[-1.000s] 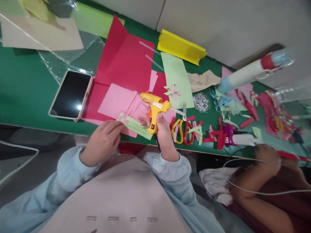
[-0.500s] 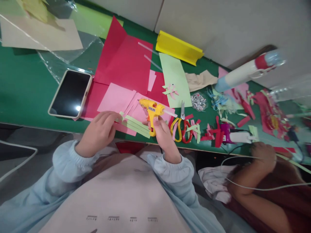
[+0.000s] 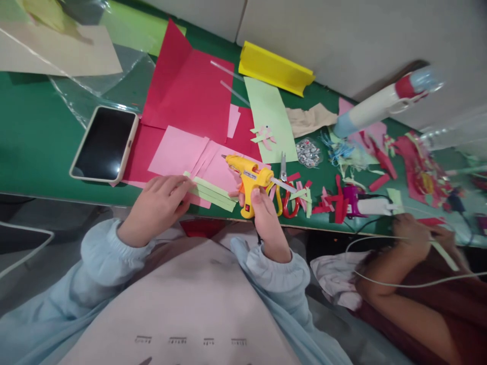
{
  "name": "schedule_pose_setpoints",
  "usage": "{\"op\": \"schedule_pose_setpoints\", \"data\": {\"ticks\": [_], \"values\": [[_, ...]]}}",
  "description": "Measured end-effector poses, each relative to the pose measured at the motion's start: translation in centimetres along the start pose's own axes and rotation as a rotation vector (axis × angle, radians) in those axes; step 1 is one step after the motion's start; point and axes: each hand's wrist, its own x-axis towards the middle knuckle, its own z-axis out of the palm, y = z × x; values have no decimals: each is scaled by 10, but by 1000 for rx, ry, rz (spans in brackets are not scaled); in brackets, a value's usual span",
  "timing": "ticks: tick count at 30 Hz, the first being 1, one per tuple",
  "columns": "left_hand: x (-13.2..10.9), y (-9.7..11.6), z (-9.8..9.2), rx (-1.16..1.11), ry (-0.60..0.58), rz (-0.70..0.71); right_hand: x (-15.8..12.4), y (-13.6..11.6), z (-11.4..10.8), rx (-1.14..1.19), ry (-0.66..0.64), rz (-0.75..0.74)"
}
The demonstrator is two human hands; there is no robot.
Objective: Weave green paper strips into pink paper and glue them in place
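Observation:
In my right hand [image 3: 266, 218] is a yellow hot glue gun [image 3: 249, 180], gripped by its handle. Its nozzle points to the left, and a clear glue stick sticks out of its back. My left hand [image 3: 155, 205] has its fingers curled together at the left end of light green paper strips [image 3: 213, 195], which lie by the table's front edge. The fingertips pinch a strip's end, partly hidden. Pink paper [image 3: 175, 152] lies under the glue gun and behind the strips. Scissors [image 3: 283, 167] with yellow and red handles rest just right of the gun, partly covered by it.
A phone [image 3: 106, 144] lies at left, beside red paper [image 3: 194, 96]. Behind stand a yellow folded piece [image 3: 274, 68] and a light green sheet [image 3: 279, 111]. A bag of beads [image 3: 309, 153] and paper scraps spread right. A co-worker's hands [image 3: 413, 235] hold a strip at far right.
My right hand has moved the glue gun slightly to the right, away from my left hand and over the scissors' handles. The co-worker's hands have shifted, with a green strip now showing.

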Motion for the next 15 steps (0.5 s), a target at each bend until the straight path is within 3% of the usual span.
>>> {"op": "schedule_pose_setpoints", "data": {"ticks": [6, 15], "values": [[10, -9, 1, -69, -31, 116, -8, -2, -4, 56, 8, -4], [27, -27, -3, -114, -160, 155, -14, 4, -2, 119, -39, -4]]}}
